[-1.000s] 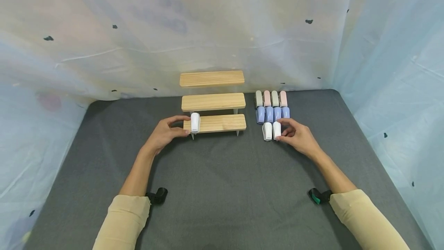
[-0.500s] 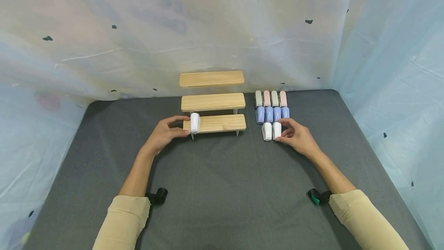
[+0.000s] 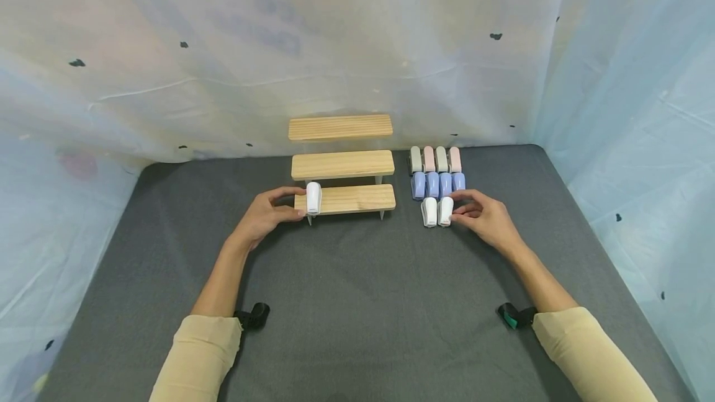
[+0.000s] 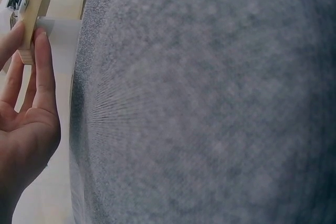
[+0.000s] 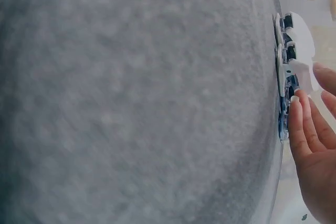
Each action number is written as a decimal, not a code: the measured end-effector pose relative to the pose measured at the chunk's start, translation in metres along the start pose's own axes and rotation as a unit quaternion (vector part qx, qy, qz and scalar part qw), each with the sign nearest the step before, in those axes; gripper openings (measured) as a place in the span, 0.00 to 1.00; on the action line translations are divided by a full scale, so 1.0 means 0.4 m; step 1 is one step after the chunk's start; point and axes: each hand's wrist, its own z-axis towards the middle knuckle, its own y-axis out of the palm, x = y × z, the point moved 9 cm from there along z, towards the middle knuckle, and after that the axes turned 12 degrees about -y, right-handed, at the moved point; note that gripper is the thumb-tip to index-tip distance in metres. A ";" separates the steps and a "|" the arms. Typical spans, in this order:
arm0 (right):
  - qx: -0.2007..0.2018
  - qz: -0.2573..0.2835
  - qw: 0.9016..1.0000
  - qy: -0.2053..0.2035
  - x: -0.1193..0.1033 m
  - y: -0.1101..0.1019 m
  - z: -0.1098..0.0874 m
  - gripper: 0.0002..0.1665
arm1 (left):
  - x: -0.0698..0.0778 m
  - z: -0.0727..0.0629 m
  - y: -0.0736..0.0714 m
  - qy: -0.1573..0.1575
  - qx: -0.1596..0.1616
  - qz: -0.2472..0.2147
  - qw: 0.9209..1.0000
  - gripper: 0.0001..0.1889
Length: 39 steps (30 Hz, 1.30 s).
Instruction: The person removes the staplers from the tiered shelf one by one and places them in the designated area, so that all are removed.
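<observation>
My left hand (image 3: pixel 267 213) pinches the left end of the lowest wooden shelf (image 3: pixel 357 198). In the left wrist view, the thumb lies on the board's upper side, fingers (image 4: pixel 46 72) below it. A white mini stapler (image 3: pixel 314 198) stands on that shelf, just beyond the fingertips. My right hand (image 3: pixel 486 219) is beside the right one of two white mini staplers, with the other white stapler (image 3: pixel 429 211) to its left. Fingertips are right at the side of the near white stapler (image 3: pixel 445 211), not curled round it. The right wrist view shows the fingers (image 5: pixel 299 129) loosely extended beside the staplers.
Behind the lowest shelf rise a middle board (image 3: pixel 342 165) and a top board (image 3: pixel 341 128). Blue staplers (image 3: pixel 432 185) form a row behind the white ones, with pink (image 3: pixel 428 159) and grey-green staplers (image 3: pixel 415 159) farther back. A pale curtain (image 3: pixel 335 30) hangs behind the grey table (image 3: pixel 357 303).
My right hand has drawn slightly right and its fingertips have come off the right white stapler, which stays in its row. The left hand has kept its hold on the shelf.
</observation>
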 end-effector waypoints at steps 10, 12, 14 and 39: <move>0.029 -0.017 0.999 -0.033 -0.136 -0.032 0.027 0.23 | 0.001 -0.001 0.002 -0.001 0.000 -0.001 1.000 0.32; 0.032 -0.009 0.999 -0.036 -0.154 -0.033 0.032 0.22 | -0.001 0.000 0.001 0.001 0.000 -0.002 1.000 0.32; 0.034 -0.002 0.998 -0.044 -0.163 -0.030 0.037 0.22 | -0.002 0.001 0.000 0.003 0.000 0.000 1.000 0.32; -0.003 0.086 0.992 -0.095 -0.285 0.086 0.117 0.23 | -0.001 0.002 0.002 -0.001 -0.001 -0.002 1.000 0.32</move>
